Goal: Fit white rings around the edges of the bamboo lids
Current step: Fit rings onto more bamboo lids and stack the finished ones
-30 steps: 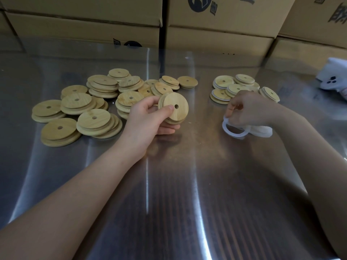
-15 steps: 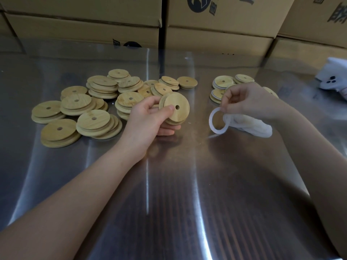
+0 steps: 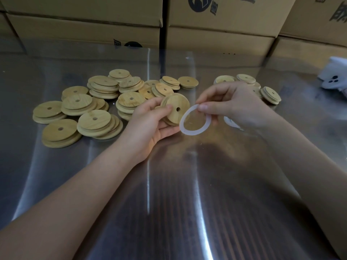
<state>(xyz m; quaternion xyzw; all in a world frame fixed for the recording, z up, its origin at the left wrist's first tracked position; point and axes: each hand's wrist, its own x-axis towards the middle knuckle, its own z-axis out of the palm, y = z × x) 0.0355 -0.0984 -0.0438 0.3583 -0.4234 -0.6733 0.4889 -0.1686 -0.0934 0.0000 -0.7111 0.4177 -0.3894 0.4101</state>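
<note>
Grips lid (image 3: 178, 102) upright in left hand (image 3: 150, 124), thumb on face, fingers behind. Pinches ring (image 3: 190, 132) in right hand (image 3: 236, 107), just beside lid's rim.

A packing workshop or stockroom: printed cardboard cartons (image 3: 225, 25) stacked wall-like from 10 to 2 o'clock behind a shiny metal bench (image 3: 169, 203), with many identical bamboo lids (image 3: 93, 117) heaped loose at 10 o'clock.
</note>
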